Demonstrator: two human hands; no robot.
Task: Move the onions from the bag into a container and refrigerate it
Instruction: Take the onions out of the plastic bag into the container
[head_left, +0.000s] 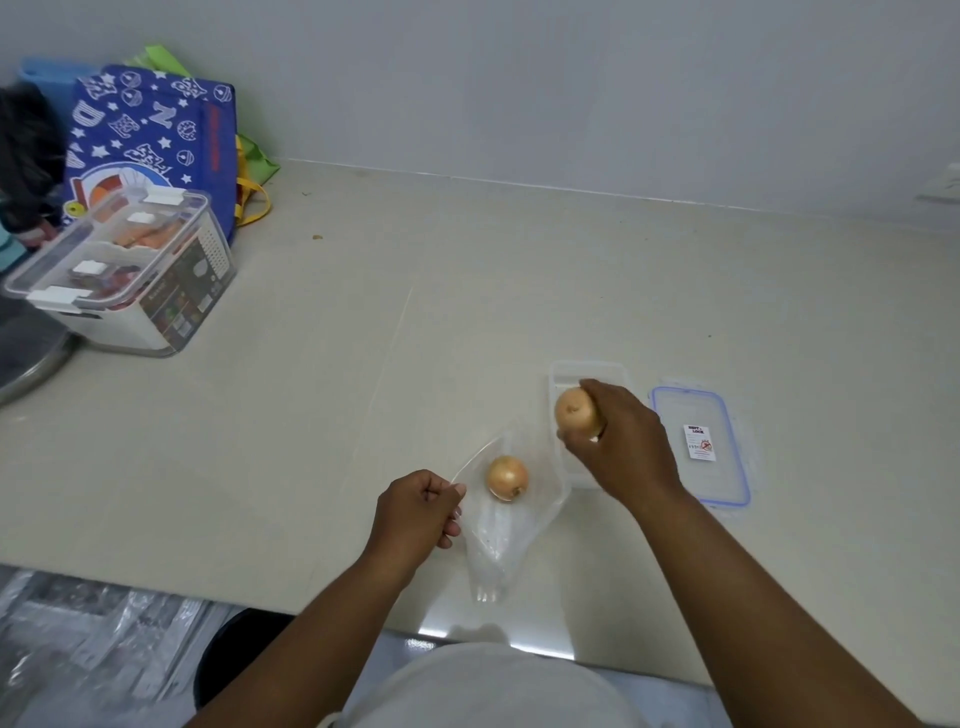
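**First onion over the container, one left in the bag**

I have the right hand (618, 441) closed around a yellow onion (575, 412), its grip clamped on the bulb from the side, and it hangs just above the near half of the clear rectangular container (587, 370) — not yet set down, as far as I can tell. The container looks empty under it, though my hand hides much of the floor.

My left hand (418, 512) pinches the edge of the clear plastic bag (493, 545), fingers drawn together on the film and holding the mouth up and open. A second onion (507, 478) lies inside the bag on the tabletop (363, 415), just left of the container. I see no others in the bag.

So I judge the task to be early in its first half: one onion is in transit, one waits, nothing is stored yet. Left to do — lower this bulb in, fetch the other, then fit the blue-rimmed lid (701, 447), which lies flat just right of the container with its label up, and snap its clips. After that comes the refrigerator, which is not in view from here.

Far left stands a larger clear storage box (130, 280), already lidded, in front of a blue printed tote bag (150, 130); neither seems to belong to this job.
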